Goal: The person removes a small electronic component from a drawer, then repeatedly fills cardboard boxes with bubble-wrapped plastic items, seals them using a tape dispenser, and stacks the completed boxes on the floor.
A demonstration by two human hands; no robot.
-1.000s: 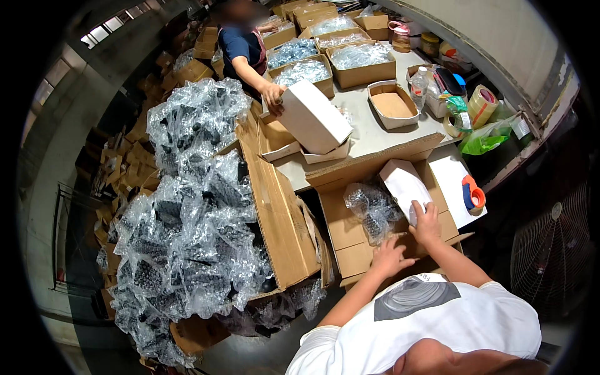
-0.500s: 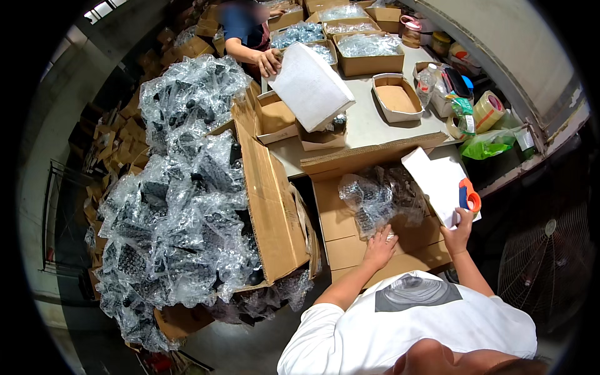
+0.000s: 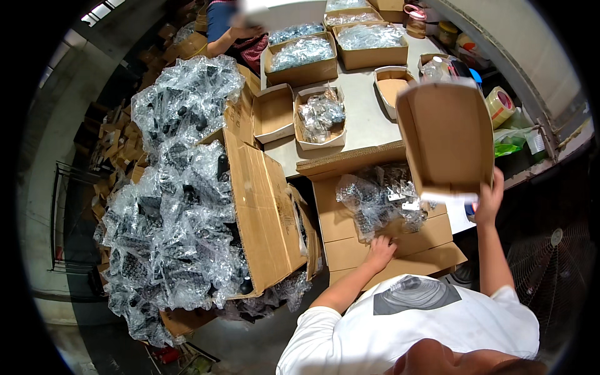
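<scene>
My right hand (image 3: 490,197) grips the near right edge of a shallow cardboard tray (image 3: 445,140), white outside and brown inside. The tray is tilted up, its bare inner side towards me. My left hand (image 3: 380,251) rests inside the near part of an open carton (image 3: 344,250), fingers slightly bent and touching the cardboard close to clear plastic bags (image 3: 375,206). Small dark and shiny parts show through the bags. Behind the tray, a blue piece of the tape dispenser (image 3: 470,211) peeks out beside my right hand.
A large carton (image 3: 259,212) piled with bubble-wrapped black items (image 3: 175,219) stands left. On the table are a filled small tray (image 3: 320,144), a bare one (image 3: 275,134) and boxes of bagged parts (image 3: 303,69). A co-worker's hand (image 3: 247,28) holds a blurred white box (image 3: 287,14). A fan (image 3: 550,262) stands right.
My right hand has raised the tray and turned its brown inside towards me, covering most of the dispenser. My left hand's fingers have bent more. The co-worker's white box has moved away, uncovering the filled tray.
</scene>
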